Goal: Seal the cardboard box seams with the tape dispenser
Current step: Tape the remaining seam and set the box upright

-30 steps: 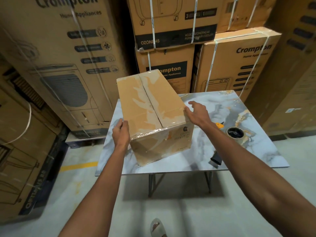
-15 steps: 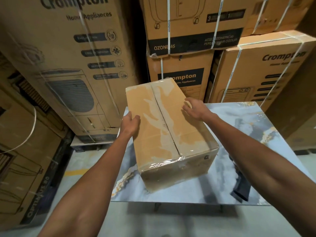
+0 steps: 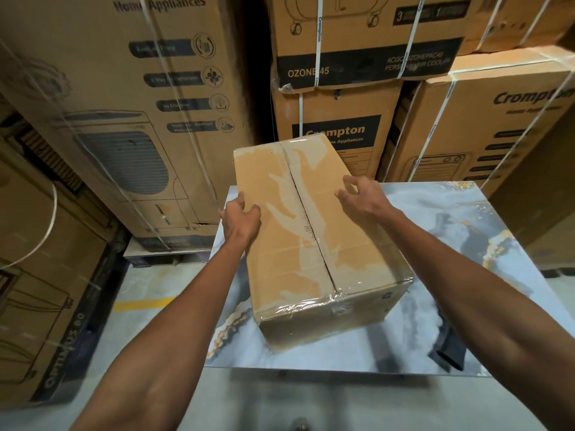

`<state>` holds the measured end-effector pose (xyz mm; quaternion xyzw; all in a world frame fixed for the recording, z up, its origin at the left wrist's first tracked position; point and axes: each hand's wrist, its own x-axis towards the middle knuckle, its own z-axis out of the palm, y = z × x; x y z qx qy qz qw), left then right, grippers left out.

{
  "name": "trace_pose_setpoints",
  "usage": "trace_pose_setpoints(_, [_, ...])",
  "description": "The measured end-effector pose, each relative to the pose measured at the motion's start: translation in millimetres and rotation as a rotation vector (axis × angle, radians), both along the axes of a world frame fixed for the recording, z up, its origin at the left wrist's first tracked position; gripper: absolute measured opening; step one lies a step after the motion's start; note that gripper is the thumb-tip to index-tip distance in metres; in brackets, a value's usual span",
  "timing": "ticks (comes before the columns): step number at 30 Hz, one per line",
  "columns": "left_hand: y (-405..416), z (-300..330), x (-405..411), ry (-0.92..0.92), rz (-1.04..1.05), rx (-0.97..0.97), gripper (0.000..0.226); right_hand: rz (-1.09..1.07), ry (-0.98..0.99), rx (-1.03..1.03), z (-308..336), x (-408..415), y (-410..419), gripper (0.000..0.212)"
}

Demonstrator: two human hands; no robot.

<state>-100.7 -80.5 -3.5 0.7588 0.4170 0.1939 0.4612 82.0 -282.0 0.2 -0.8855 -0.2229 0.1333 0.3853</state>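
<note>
A brown cardboard box (image 3: 311, 244) lies on the marble-patterned table (image 3: 466, 244), its long side pointing away from me. Clear tape covers the top centre seam and wraps over the near edge. My left hand (image 3: 241, 217) grips the box's upper left edge, thumb on top and fingers down the side. Bent fingertips of my right hand (image 3: 362, 194) touch the top near the right edge. A dark part of the tape dispenser (image 3: 448, 346) shows on the table under my right forearm; the rest of it is hidden.
Tall strapped appliance cartons (image 3: 130, 119) stand close behind and to the left of the table, with more cartons (image 3: 485, 129) stacked at the back right. Grey floor with a yellow line (image 3: 140, 304) lies to the left below the table.
The box has turned lengthwise and come nearer to the table's front edge. Both hands slid farther along its top edges. The view moved closer, and my right arm now hides the tape roll.
</note>
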Motion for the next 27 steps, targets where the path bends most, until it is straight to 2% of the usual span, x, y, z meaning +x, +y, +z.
trace_pose_setpoints(7, [26.3,-0.2,-10.2,0.022,-0.04,-0.013,0.05,-0.017,0.006,0.036,-4.0,-26.9,-2.2,0.033])
trace_pose_setpoints(12, [95.4,-55.1,-12.5,0.085,-0.06,0.018,0.053,-0.051,-0.043,0.006,-9.4,-57.0,5.1,0.034])
trace_pose_setpoints(17, [58.3,-4.5,-48.5,0.083,-0.04,0.015,0.051,-0.081,-0.037,0.037,-18.1,-87.0,12.2,0.033])
trace_pose_setpoints(21, [51.9,-1.5,-57.9,0.089,-0.054,0.02,0.053,-0.08,-0.065,0.015,-18.1,-97.6,11.7,0.03])
trace_pose_setpoints(23, [47.2,0.2,-59.6,0.107,-0.079,0.058,0.043,-0.065,-0.082,0.001,-17.3,-99.0,9.5,0.03])
trace_pose_setpoints(26, [37.2,6.3,-63.8,0.163,-0.118,0.152,0.011,-0.022,-0.085,-0.015,-15.5,-99.5,6.8,0.031])
trace_pose_setpoints(27, [33.5,7.5,-64.7,0.189,-0.137,0.196,0.013,-0.008,-0.077,-0.027,-11.6,-102.5,4.9,0.031])
